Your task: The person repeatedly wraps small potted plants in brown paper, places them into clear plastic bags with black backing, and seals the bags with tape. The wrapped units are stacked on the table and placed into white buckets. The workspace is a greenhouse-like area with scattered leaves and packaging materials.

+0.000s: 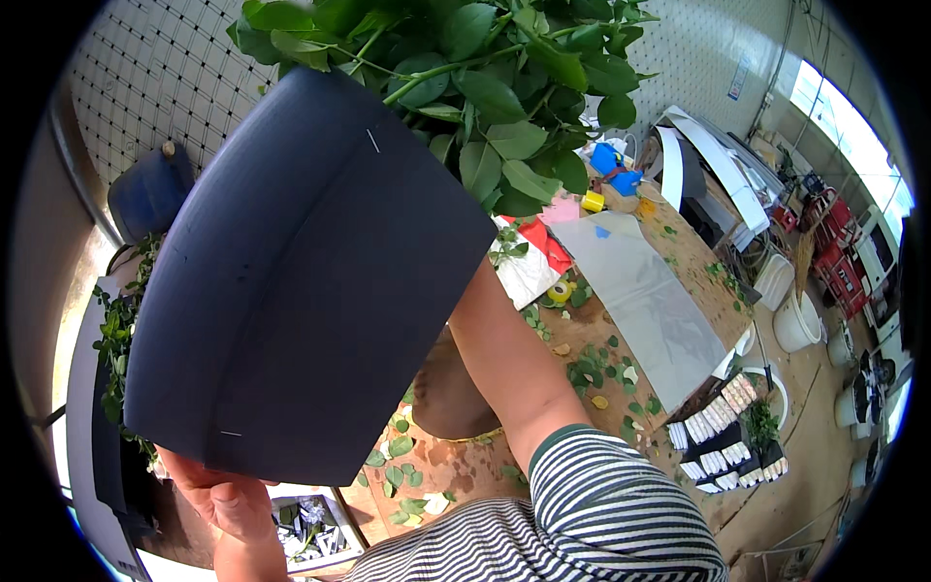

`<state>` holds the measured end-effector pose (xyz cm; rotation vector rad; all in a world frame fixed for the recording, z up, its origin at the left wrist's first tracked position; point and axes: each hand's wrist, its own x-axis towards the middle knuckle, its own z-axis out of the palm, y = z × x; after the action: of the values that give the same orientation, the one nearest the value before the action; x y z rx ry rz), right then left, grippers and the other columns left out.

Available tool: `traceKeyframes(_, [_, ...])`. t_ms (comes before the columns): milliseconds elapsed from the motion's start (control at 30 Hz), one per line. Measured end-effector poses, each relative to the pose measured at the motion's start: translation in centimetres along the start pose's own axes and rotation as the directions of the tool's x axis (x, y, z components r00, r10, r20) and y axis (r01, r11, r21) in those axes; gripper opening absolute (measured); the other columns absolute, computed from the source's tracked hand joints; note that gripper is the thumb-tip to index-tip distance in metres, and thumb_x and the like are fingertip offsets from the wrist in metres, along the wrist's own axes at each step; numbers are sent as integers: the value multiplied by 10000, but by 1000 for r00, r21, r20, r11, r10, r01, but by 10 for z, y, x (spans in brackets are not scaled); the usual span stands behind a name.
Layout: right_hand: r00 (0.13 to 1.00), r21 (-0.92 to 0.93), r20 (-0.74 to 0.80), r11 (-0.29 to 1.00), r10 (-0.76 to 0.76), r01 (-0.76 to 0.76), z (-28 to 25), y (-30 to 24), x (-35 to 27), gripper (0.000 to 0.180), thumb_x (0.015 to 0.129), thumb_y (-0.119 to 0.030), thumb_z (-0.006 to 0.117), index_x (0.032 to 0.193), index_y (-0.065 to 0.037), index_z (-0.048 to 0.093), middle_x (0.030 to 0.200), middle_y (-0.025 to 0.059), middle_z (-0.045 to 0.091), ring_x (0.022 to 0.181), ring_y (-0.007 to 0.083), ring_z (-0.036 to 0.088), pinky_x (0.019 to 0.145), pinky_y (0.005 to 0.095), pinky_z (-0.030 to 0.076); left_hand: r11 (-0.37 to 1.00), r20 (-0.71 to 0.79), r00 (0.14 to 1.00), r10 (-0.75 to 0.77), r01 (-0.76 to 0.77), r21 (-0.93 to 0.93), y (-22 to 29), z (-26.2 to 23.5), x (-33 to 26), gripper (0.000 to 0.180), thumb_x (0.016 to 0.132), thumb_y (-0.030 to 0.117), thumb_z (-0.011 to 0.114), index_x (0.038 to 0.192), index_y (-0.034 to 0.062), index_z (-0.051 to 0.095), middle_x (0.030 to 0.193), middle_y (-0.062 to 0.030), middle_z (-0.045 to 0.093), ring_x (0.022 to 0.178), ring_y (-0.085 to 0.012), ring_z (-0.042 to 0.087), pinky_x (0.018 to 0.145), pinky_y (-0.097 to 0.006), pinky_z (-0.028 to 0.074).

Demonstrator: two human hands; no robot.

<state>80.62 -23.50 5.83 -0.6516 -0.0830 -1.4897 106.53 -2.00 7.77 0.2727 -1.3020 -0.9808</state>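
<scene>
Dark sheet (pixel 310 281) | hands (pixel 221 500): left gripping lower edge; right hidden, can't tell | right forearm (pixel 504 364) raised behind

the striped shirt (pixel 543 532), dark and white, has a dark green sleeve hem (pixel 549 447).

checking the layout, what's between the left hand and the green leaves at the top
The dark sheet lies between the left hand and the green leaves, filling most of that stretch in the head view.

No text can be read; the wall sign (pixel 739 77) is too small.
</scene>
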Motion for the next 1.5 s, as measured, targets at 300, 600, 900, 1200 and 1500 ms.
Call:
traceKeyframes(300, [887, -360, -319, 908, -335, 213, 18, -186, -225, 684, 794, -609, 503, 1267, -121, 431, 1254, 59, 474, 1122, 250, 466, 925, 403, 396, 952, 342, 899, -275, 205, 228, -55, 126, -75, 226, 781, 50, 657, 984, -24, 588, 968, -86, 612, 871, -167, 564, 784, -264, 421])
traceKeyframes(600, [630, -481, -520, 807, -577, 343, -62, -367, -362, 687, 785, -622, 503, 1260, -129, 443, 1239, 53, 490, 1116, 242, 470, 917, 401, 400, 770, 485, 686, -542, 637, -38, -177, 302, -101, 243, 902, 97, 521, 1139, 57, 489, 1053, -17, 551, 943, -90, 516, 819, -259, 429])
traceKeyframes(900, [483, -474, -670, 826, -564, 306, -165, -524, -418, 691, 777, -635, 503, 1253, -138, 454, 1224, 47, 506, 1111, 235, 475, 910, 398, 405, 583, 309, 566, -764, 811, -44, -339, 485, -110, 273, 924, 180, 478, 1188, 107, 478, 1082, 8, 551, 940, -97, 530, 811, -286, 436])
traceKeyframes(1200, [523, -336, -725, 893, -448, 300, -313, -562, -426, 808, 744, -672, 517, 1287, -80, 425, 1309, 71, 440, 1185, 248, 408, 995, 376, 328, 431, 159, 423, -892, 903, 11, -411, 516, -85, 173, 911, 162, 490, 1065, 106, 544, 881, 40, 558, 784, -78, 509, 754, -312, 449])
traceKeyframes(1500, [322, -500, -836, 859, -445, -111, -289, -607, -525, 605, 852, -426, 563, 1254, -6, 398, 1238, 132, 467, 1141, 240, 442, 978, 345, 365, 552, 49, 577, -815, 748, 369, -371, 463, -84, 474, 886, 288, 548, 1233, 31, 353, 1060, -101, 495, 890, -146, 536, 781, -301, 463])
